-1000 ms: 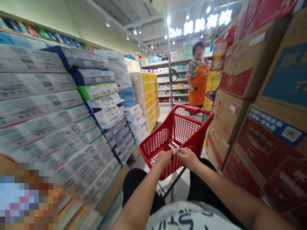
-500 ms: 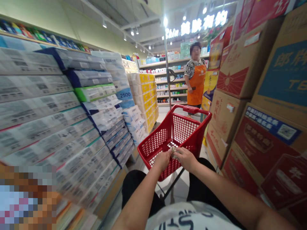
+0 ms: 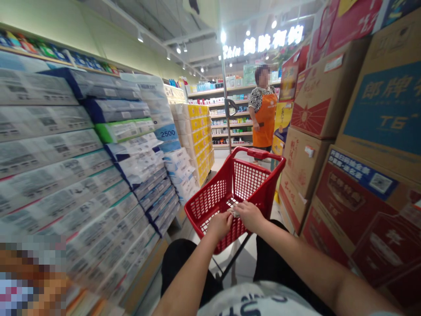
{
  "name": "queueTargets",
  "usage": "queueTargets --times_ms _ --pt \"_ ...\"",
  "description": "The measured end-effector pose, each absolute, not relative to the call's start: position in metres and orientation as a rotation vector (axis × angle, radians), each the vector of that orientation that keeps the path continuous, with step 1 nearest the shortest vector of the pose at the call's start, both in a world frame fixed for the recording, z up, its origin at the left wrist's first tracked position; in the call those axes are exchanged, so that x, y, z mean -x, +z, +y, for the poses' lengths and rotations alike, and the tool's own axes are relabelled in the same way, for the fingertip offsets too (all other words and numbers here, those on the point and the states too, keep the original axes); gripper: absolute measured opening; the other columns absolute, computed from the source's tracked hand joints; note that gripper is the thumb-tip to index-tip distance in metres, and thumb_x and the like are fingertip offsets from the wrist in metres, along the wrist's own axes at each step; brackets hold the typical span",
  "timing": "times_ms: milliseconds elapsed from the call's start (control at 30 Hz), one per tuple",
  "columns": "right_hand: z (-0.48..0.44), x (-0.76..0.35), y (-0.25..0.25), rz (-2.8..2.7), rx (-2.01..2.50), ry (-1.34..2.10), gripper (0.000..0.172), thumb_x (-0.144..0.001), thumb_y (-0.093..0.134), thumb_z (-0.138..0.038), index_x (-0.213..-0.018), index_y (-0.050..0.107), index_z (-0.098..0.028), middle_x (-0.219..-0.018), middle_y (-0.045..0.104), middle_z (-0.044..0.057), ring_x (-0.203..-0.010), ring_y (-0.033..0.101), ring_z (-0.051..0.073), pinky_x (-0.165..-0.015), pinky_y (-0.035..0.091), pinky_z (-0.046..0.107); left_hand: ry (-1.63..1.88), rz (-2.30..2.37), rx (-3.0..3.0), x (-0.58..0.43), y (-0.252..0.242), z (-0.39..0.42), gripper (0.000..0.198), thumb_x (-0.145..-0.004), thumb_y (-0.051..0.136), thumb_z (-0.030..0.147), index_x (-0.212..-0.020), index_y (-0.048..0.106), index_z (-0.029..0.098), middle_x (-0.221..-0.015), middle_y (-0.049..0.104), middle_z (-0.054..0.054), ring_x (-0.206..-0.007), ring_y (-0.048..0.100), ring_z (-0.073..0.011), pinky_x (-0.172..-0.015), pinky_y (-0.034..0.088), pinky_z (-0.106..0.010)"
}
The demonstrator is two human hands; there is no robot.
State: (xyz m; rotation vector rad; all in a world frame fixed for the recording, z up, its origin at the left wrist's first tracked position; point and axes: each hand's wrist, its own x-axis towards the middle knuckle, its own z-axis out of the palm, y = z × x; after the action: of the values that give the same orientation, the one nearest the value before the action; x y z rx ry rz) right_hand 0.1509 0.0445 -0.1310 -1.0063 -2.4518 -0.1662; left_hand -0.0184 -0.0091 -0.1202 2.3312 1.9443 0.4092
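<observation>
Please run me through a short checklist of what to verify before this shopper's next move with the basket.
1. Small pale item pinched between the left hand and the right hand: what it is, cannot tell.
2. Both hands held at the near side of the red plastic shopping basket: ok.
3. Basket standing upright on its wheeled frame: ok.
4. Basket apart from the cardboard cartons on the right: ok, though close.
5. Person in an orange apron ahead, apart from the basket: ok.
</observation>
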Motion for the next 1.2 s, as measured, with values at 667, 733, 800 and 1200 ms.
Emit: queueTargets --times_ms 667,733,800,1200 --pt "0.073 -0.159 -0.101 -2.491 1.23 -0.115 0.014 -0.08 0.053 -0.024 -0.081 0.066 -0.02 -0.085 0.066 0.005 -0.081 0.056 0.017 -0.076 0.034 0.028 0.174 2.063 -2.408 0.029 -0.116 -0.003 0.044 -0.095 0.018 0.043 -0.1 0.057 0.023 -0.093 0.068 -0.006 -0.086 0.064 -0.0195 -0.074 0.044 -0.029" --pt "0.083 -0.168 -0.096 -2.45 1.39 -0.133 0.021 -0.084 0.048 -0.026 -0.078 0.066 -0.019 -0.085 0.067 0.007 -0.082 0.056 0.017 -0.076 0.034 0.028 0.144 2.068 -2.438 0.032 -0.117 -0.002 0.044 -0.096 0.017 0.042 -0.099 0.056 0.022 -0.09 0.068 -0.006 -0.083 0.064 -0.0198 -0.073 0.044 -0.029" --pt "0.09 -0.174 -0.091 -2.429 1.489 -0.133 0.025 -0.086 0.044 -0.026 -0.079 0.067 -0.019 -0.088 0.067 0.008 -0.085 0.057 0.018 -0.077 0.034 0.028 0.127 2.072 -2.462 0.036 -0.117 -0.002 0.043 -0.096 0.017 0.042 -0.098 0.055 0.022 -0.088 0.068 -0.006 -0.082 0.065 -0.0203 -0.072 0.045 -0.03" --pt "0.08 -0.14 -0.087 -2.439 1.448 0.179 0.024 -0.086 0.048 -0.034 -0.093 0.067 -0.021 -0.081 0.07 0.006 -0.081 0.063 0.019 -0.079 0.037 0.029 0.694 1.756 -2.535 -0.004 -0.112 0.028 0.057 -0.09 0.036 0.029 -0.143 0.019 0.016 -0.144 0.036 -0.009 -0.129 0.036 -0.017 -0.104 0.03 -0.029"
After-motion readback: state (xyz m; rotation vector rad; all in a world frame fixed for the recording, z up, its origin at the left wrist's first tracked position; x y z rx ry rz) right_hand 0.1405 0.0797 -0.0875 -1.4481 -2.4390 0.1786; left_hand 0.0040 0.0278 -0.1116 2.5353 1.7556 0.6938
